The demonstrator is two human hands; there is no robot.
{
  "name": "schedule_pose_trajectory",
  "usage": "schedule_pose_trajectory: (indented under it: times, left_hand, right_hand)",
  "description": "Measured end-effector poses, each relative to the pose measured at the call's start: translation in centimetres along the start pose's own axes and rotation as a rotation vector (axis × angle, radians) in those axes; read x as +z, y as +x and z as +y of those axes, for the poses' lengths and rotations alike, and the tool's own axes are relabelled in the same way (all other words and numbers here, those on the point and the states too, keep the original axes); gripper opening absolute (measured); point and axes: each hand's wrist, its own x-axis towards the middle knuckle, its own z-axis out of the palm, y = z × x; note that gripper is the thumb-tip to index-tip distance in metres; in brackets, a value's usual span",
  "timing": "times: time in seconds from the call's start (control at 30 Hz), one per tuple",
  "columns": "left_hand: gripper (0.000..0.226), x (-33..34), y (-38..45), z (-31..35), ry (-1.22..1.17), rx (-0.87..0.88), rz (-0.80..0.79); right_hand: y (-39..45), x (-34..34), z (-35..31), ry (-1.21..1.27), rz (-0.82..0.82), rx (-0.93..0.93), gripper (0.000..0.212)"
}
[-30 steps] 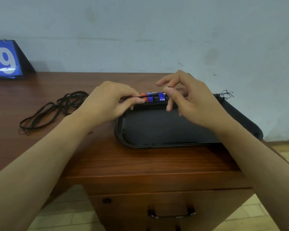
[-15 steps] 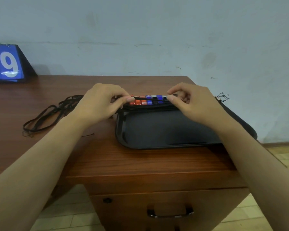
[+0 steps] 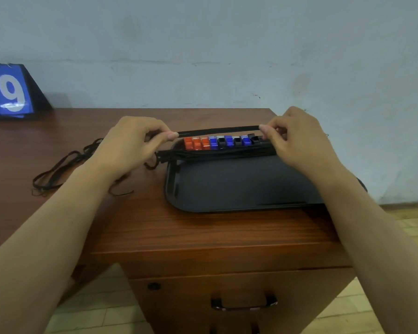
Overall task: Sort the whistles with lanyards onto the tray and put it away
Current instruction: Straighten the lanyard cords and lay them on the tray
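Black and pulled taut, a folded lanyard (image 3: 219, 130) stretches between a person's two hands just above a row of orange, blue and black whistles (image 3: 223, 142) lined along the far edge of a dark tray (image 3: 239, 186). The left hand (image 3: 128, 145) pinches one end between thumb and forefinger; the right hand (image 3: 297, 141) pinches the other the same way, remaining fingers curled. More folded lanyards (image 3: 217, 154) lie bundled on the tray just in front of the whistles. The tray sits at the right end of a wooden desk (image 3: 191, 232), its right side overhanging the edge. A loose tangle of cords (image 3: 63, 167) rests on the desk to the left, near a blue number card (image 3: 9, 92). The sorting step appears under way; next, the strap likely needs lowering flat beside the bundle.
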Motion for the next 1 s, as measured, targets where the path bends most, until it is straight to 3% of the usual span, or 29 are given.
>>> schedule_pose_trajectory:
  times: [0.17,0.4,0.67,0.9,1.0]
  left_hand:
    - [0.02,-0.5,-0.4,-1.1,0.005,-0.087,0.018]
    - [0.038,-1.2,-0.9,-2.9,0.088,-0.182,0.091]
    - [0.028,-1.0,-1.0,-2.7,0.048,-0.186,0.049]
    - [0.012,-1.1,-0.9,-1.8,0.0,-0.145,-0.016]
    - [0.024,-1.2,-0.9,-1.8,-0.012,-0.152,-0.033]
  right_hand:
    - [-0.3,-0.4,1.3,-0.062,0.121,0.195,0.032]
    - [-0.3,-0.4,2.3,-0.101,0.134,0.332,0.034]
    - [-0.2,-1.1,3.4,-0.099,0.108,0.45,0.028]
    - [-0.5,-1.7,4.4,0.019,0.205,0.488,0.014]
    - [-0.4,-1.6,4.9,0.034,0.229,0.471,0.016]
